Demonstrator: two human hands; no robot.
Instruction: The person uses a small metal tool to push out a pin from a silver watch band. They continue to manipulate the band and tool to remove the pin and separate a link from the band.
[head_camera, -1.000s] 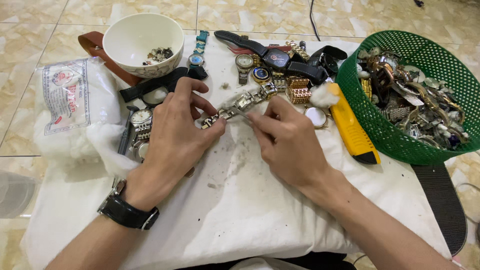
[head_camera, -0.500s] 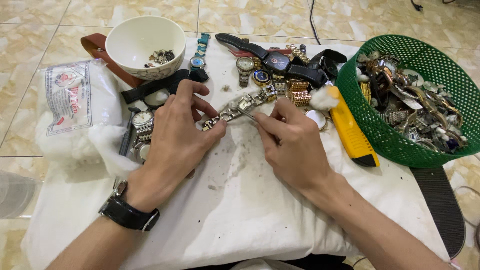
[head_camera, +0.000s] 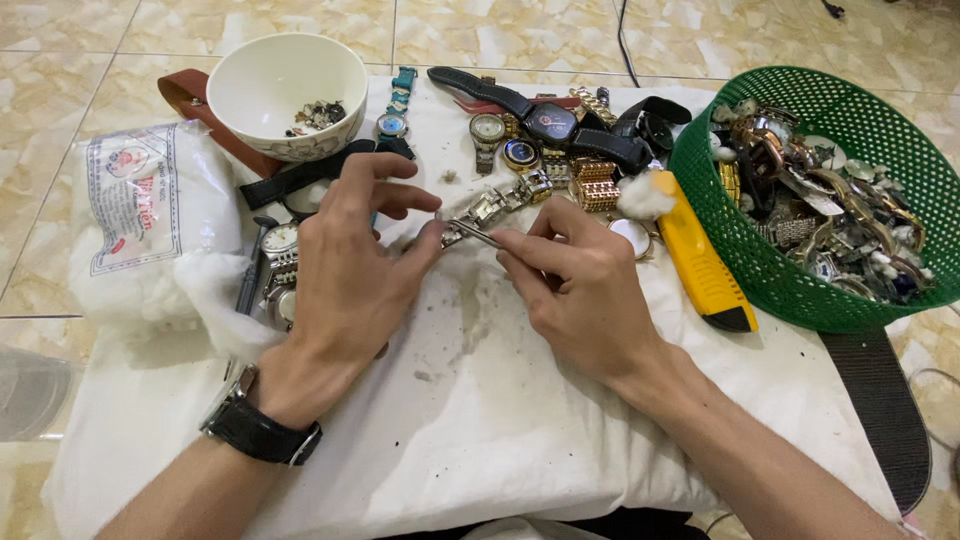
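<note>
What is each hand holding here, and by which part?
Left hand pinches a metal watch bracelet at its near end; right hand grips a thin metal tool by its rear.

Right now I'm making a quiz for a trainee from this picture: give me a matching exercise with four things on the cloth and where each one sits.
Things:
1. white bowl
2. green basket
3. yellow utility knife
4. metal watch bracelet

Places:
A. far right, full of watch parts
B. between the fingers of the left hand and the right hand
C. top left, with small bits inside
D. lying on the cloth just left of the basket

Pairs: 1-C, 2-A, 3-D, 4-B
</note>
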